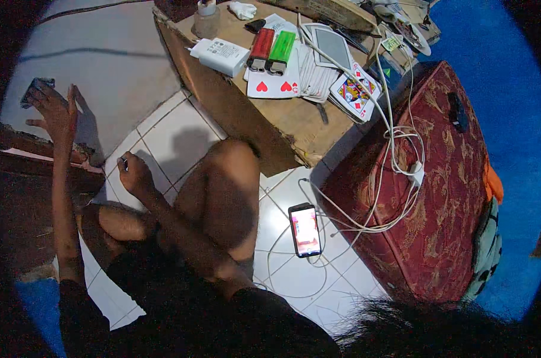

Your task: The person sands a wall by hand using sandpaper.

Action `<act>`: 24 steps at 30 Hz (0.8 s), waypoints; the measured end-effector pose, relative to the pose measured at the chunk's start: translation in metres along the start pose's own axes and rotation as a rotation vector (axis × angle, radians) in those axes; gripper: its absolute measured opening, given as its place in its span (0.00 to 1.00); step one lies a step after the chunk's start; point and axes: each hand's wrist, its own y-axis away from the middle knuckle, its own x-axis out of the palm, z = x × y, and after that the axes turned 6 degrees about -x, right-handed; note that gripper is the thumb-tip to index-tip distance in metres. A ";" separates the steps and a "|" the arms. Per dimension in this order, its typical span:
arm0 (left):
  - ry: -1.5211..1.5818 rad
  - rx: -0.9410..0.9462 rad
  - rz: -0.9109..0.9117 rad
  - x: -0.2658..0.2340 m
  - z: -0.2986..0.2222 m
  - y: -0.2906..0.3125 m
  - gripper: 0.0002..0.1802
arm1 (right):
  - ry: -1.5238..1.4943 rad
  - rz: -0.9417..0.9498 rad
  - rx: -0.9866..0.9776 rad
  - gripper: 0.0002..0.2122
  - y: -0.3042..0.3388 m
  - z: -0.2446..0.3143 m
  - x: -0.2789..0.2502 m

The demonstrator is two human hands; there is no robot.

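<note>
My left hand (56, 116) reaches up to the grey wall at the far left. Its fingers are spread over a dark, crumpled-looking piece (29, 95), with the thumb and little finger standing apart; what that piece is I cannot make out. Lower down, over the white floor tiles, my right hand (137, 176) is curled closed in front of my bent knee. A small dark end shows at its fingers, but the rest of what it holds is hidden.
A wooden board (223, 107) bears playing cards (273, 86), red (261, 48) and green (281, 51) lighters and a white charger (221, 56). A lit phone (305, 231) and white cables (372, 230) lie beside a maroon cushion (413, 197). A dark wooden edge (44, 156) runs under the wall.
</note>
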 end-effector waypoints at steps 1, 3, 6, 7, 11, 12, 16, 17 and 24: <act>-0.005 0.000 -0.006 -0.007 0.003 0.003 0.53 | -0.008 0.046 0.041 0.11 0.004 0.008 0.001; 0.018 -0.008 -0.041 -0.017 -0.014 -0.007 0.53 | 0.005 0.039 0.043 0.11 0.000 0.012 -0.007; 0.082 0.009 -0.083 -0.019 -0.027 -0.009 0.53 | 0.031 0.020 0.019 0.11 -0.003 0.011 -0.020; 0.096 0.029 -0.097 -0.018 -0.021 -0.010 0.53 | 0.024 0.012 -0.009 0.12 -0.002 0.015 -0.018; -0.005 0.003 -0.030 -0.008 -0.009 -0.007 0.52 | 0.009 0.043 -0.002 0.12 -0.005 0.017 -0.016; -0.009 0.027 -0.061 -0.005 -0.011 -0.005 0.51 | 0.016 0.038 0.015 0.12 -0.006 0.015 -0.017; -0.045 0.187 -0.217 0.005 -0.006 -0.021 0.48 | 0.043 0.057 0.022 0.13 -0.005 0.010 -0.020; -0.065 0.238 -0.269 0.008 0.008 -0.039 0.48 | 0.037 0.055 0.010 0.13 -0.007 0.013 -0.018; 0.031 0.001 -0.335 0.009 0.010 -0.090 0.48 | 0.053 0.116 0.039 0.16 -0.006 0.006 -0.024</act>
